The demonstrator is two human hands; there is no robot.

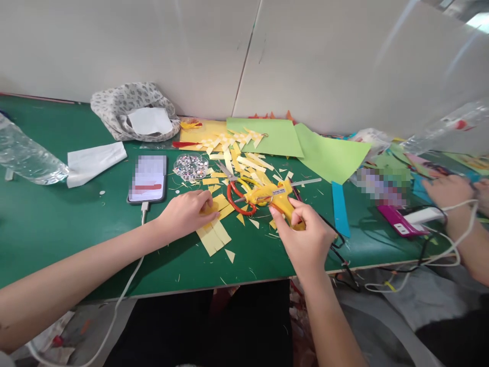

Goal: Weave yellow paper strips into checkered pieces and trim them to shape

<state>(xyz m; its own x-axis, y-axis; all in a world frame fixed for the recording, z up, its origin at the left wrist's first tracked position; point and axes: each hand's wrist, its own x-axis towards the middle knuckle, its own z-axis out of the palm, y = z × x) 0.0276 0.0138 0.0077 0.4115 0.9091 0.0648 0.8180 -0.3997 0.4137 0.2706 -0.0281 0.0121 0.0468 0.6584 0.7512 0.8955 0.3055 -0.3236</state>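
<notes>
Where the right hand (305,234) closes: clamped on yellow glue gun (281,195).
Left hand (191,211): on yellow paper (222,202); cannot tell whether pinching.
Scissors (229,194): left of the right grip.

Yellow plastic glue gun (275,192) w/ translucent stick (310,181), nozzle (240,200) L, over green counter (46,219); slit pale-yellow paper piece (214,238) nr front edge.

On a green table (57,219), a phone (147,178) plugged into a white cable (130,285) lies before a spotted cloth bag (112,107). Left, a clear plastic bottle (30,153) lies beside white tissue (93,164).
</notes>
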